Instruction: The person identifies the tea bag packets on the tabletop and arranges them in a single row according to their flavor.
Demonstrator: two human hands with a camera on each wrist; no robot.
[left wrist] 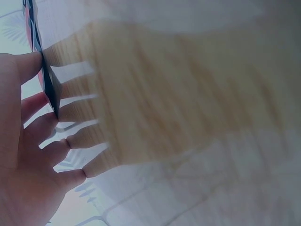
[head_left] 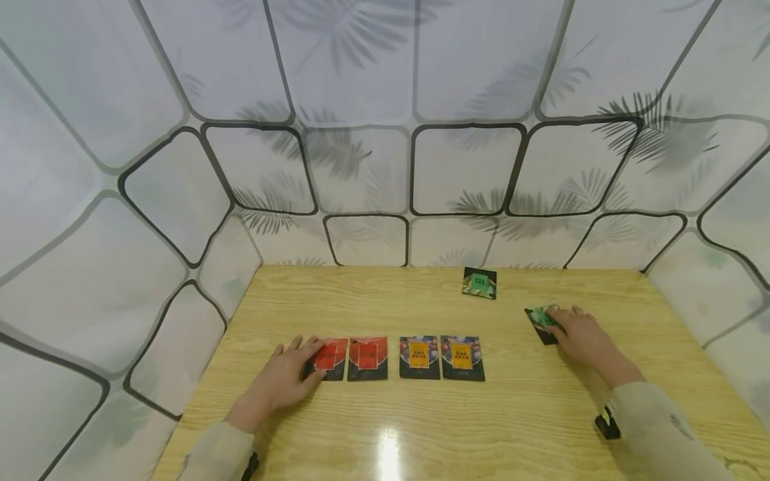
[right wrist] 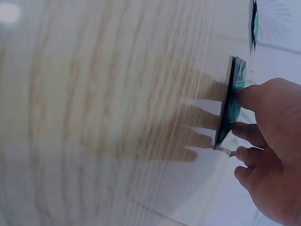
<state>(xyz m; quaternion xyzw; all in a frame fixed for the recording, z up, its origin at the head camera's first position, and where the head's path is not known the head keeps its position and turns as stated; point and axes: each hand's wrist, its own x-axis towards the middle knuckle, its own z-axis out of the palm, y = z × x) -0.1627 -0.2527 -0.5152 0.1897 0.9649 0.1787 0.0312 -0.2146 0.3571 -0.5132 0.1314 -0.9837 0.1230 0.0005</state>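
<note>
In the head view, my left hand (head_left: pixel 283 377) rests at the left end of a row of sachets, its thumb and forefinger touching a red-and-black sachet (head_left: pixel 327 359). A second red-and-black sachet (head_left: pixel 367 359) lies beside it. Two dark sachets with orange labels, the left one (head_left: pixel 420 357) and the right one (head_left: pixel 462 358), continue the row. On the right, my right hand (head_left: pixel 580 334) holds a green-and-black sachet (head_left: pixel 539 321) between thumb and fingers, low over the table and turned at an angle. The right wrist view shows this sachet (right wrist: pixel 233 101) edge-on.
Another green-and-black sachet (head_left: pixel 479 283) lies near the back edge of the wooden table (head_left: pixel 361 300). A patterned curtain (head_left: pixel 367 174) rises behind the table and along both sides. Light reflects off the front of the tabletop.
</note>
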